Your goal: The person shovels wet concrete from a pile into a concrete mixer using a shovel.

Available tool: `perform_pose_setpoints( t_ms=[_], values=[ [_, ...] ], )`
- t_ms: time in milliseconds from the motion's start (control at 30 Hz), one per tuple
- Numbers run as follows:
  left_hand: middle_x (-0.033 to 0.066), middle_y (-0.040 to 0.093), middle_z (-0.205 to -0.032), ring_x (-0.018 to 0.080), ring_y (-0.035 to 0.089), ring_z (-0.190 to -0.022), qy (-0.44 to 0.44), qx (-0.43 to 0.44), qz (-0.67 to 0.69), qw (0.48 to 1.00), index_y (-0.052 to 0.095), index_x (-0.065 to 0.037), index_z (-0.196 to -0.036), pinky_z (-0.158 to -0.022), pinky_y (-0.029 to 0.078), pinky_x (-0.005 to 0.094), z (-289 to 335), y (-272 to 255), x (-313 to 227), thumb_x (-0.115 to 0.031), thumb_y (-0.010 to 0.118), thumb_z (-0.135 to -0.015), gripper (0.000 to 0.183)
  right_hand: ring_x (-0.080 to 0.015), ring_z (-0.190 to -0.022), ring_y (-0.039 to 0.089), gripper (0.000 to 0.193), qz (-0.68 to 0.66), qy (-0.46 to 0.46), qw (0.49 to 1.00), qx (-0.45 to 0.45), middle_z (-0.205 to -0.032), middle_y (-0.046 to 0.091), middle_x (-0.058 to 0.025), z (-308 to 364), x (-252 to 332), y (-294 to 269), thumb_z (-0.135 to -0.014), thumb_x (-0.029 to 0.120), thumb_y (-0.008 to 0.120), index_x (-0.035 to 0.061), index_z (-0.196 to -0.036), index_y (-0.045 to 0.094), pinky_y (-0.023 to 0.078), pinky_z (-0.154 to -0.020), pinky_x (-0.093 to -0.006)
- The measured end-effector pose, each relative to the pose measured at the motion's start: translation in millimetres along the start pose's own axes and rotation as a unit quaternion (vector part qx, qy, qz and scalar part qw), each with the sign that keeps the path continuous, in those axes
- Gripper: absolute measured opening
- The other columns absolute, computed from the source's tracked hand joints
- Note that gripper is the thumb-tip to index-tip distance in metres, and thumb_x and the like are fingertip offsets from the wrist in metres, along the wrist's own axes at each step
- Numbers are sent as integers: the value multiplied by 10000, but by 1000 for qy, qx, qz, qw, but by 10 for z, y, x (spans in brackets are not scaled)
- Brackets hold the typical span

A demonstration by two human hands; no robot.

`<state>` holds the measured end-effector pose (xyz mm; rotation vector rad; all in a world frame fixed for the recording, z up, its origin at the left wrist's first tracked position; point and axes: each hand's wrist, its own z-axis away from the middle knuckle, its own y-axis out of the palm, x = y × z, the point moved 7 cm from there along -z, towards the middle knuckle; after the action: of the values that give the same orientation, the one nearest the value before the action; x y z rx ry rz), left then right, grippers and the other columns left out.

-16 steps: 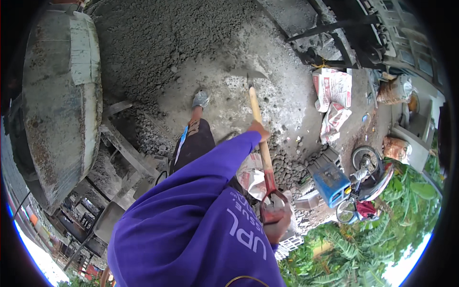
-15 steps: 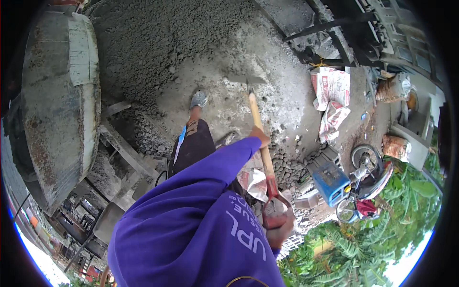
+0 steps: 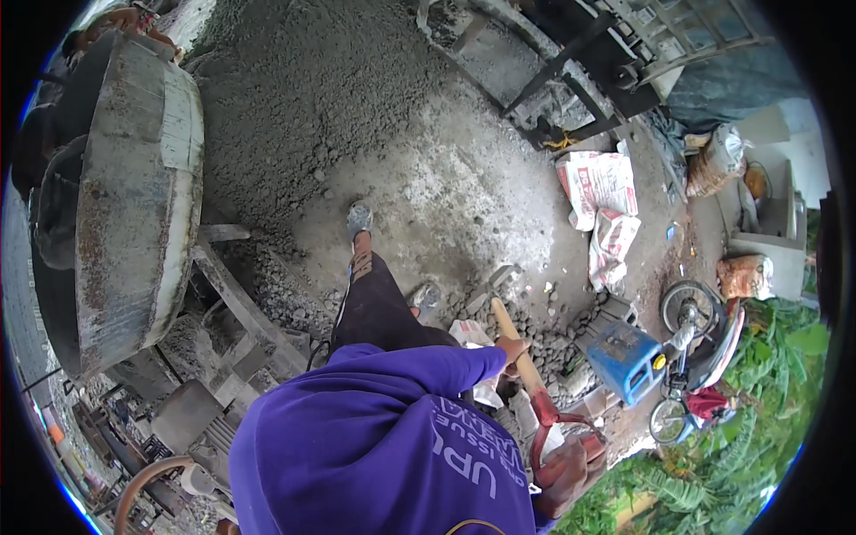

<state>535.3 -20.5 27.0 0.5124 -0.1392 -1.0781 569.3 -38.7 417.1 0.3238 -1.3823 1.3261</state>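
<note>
A shovel with a pale wooden shaft [image 3: 514, 341] and a red D-shaped handle [image 3: 546, 413] slants across the front of my body. My left hand [image 3: 514, 354] is wrapped round the shaft, partly hidden by the purple sleeve. At the handle's end, my right hand [image 3: 573, 468] is closed on the red grip. The grey blade [image 3: 496, 283] is low over the ground by the loose stones, and I cannot tell whether it touches them. Beyond it lies a bed of wet grey concrete mix [image 3: 294, 98] on the dusty ground.
A big rusty metal drum [image 3: 134, 196] stands at left on a frame [image 3: 250, 299]. White and red paper sacks [image 3: 604, 192] lie at right. Nearer are stones [image 3: 571, 339], a blue jerrycan [image 3: 624, 361] and a motorcycle [image 3: 704, 348]. A person [image 3: 134, 22] shows at far left.
The shovel has been drawn back toward me and to the right, its blade leaving the middle of the ground. Both hands moved with it and kept their hold.
</note>
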Motion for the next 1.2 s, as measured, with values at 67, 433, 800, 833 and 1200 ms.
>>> perform_pose_setpoints(
  t_ms=[67,433,800,833,1200],
  values=[
    [123,572,-581,237,561,-413,42,-18,9,999,553,-11,-727,-330,415,365,26,13,-302,-381,609,-824,387,-155,-537,487,252,12,-65,998,19,-623,497,-58,-110,129,32,-754,187,614,5,-887,499,389,-516,-280],
    [130,575,-838,287,612,-687,225,-87,161,957,499,-6,-1022,-584,525,491,141,-1326,-2637,-368,563,-868,399,-111,-607,556,332,19,-156,943,294,-717,583,-59,-694,794,1697,-729,151,763,-17,-934,563,440,-546,-261],
    [59,604,-758,127,586,-652,467,-260,-66,843,587,-5,-1059,-575,490,252,2248,-1894,-3764,-350,443,-955,388,-85,-465,517,268,-44,-123,840,527,-639,559,-42,-766,1776,3864,-808,150,712,-2,-935,531,400,-401,-241],
    [59,604,-758,127,586,-652,470,-272,-49,838,587,-5,-1059,-575,490,252,2483,-1883,-3784,-350,443,-955,388,-89,-487,520,284,-8,-157,819,552,-646,564,-46,-665,1849,4026,-797,184,726,-1,-901,538,410,-424,-252],
    [124,578,-793,219,572,-714,571,-316,189,734,553,18,-1062,-659,468,336,3535,-1688,-3254,-354,308,-1018,447,-102,-602,522,376,105,-325,658,671,-676,585,-57,161,2106,4724,-823,329,717,-2,-798,542,448,-538,-279]
  ],
)
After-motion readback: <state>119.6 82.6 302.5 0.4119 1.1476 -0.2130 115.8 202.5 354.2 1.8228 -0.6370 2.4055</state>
